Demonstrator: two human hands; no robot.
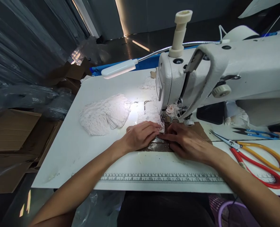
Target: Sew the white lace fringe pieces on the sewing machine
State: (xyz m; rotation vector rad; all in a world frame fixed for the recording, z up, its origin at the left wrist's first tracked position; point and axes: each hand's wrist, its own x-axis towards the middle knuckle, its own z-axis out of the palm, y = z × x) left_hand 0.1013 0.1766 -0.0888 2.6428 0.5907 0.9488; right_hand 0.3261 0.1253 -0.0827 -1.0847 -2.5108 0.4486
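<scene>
A strip of white lace [151,112] runs under the presser foot of a white sewing machine [166,82], its front edge between my hands. My left hand [140,136] is closed, with its fingertips pinching the lace edge just in front of the needle area. From the other side, my right hand [189,141] has its index finger and thumb drawn in at the same edge, the other fingers bent. Beneath both hands lies a brown taped cardboard piece [154,147]. Part of the lace is hidden under my fingers.
A pile of white lace pieces [104,115] lies to the left. On the right are red-and-yellow-handled scissors [255,157] and blue thread snips [258,133]. A lamp [118,68] hangs over the table. A ruler strip [159,178] lines the front edge; cardboard boxes [14,132] stand left.
</scene>
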